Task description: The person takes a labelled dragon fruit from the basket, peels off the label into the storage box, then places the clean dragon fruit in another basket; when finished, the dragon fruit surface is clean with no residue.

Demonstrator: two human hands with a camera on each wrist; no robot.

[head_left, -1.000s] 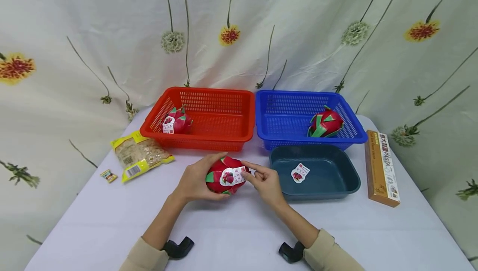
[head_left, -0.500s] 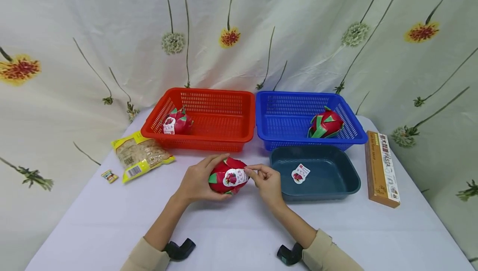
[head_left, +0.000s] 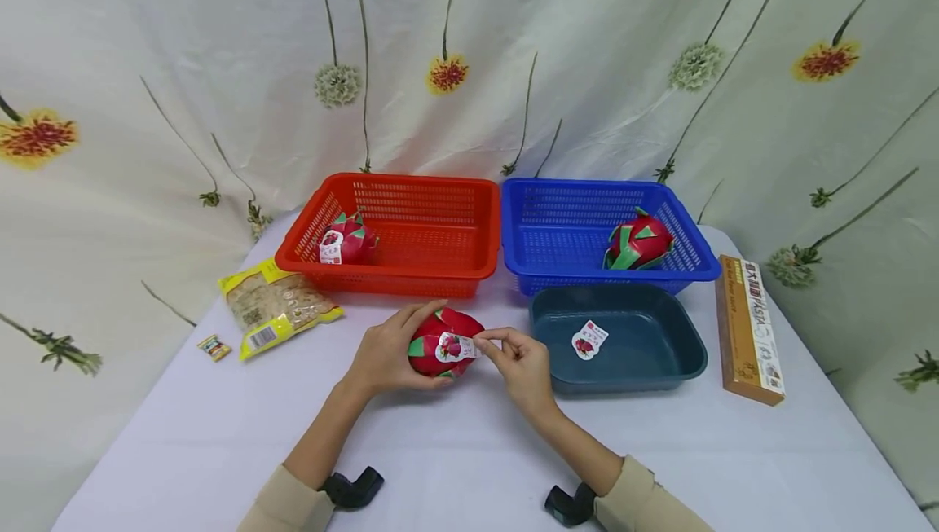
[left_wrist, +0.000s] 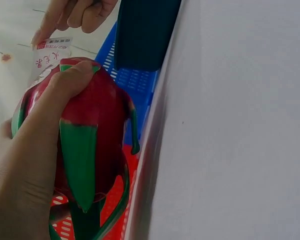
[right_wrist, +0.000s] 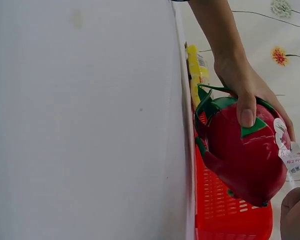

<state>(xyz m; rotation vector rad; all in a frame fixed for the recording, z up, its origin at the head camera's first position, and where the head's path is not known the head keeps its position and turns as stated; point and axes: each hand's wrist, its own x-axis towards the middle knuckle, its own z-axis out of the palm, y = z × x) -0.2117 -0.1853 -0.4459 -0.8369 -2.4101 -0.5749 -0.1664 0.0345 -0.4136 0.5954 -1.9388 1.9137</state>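
Observation:
Above the table in the head view, my left hand (head_left: 385, 361) grips a red dragon fruit (head_left: 458, 322) with green leaf scales, thumb on the near side. A white label (head_left: 451, 347) with a fruit picture is on its face. My right hand (head_left: 526, 365) pinches the label's right end between thumb and index finger. In the right wrist view the printed end of the label (right_wrist: 296, 162) stands off the fruit's skin, while its other part lies against the fruit. The left wrist view shows the left thumb (left_wrist: 75, 80) pressed near the fruit's end.
A red basket (head_left: 396, 278) holds a labelled dragon fruit (head_left: 355, 240); a blue basket (head_left: 557, 278) holds another dragon fruit (head_left: 640, 240). A dark teal tray (head_left: 660, 353) contains a loose label (head_left: 589, 340). A yellow bag (head_left: 279, 304), small packet (head_left: 214, 347) and pasta box (head_left: 750, 332) lie around.
My right fingers have shifted slightly on the label and now pinch its right end, which stands away from the fruit. The left hand keeps its grip, nearly still.

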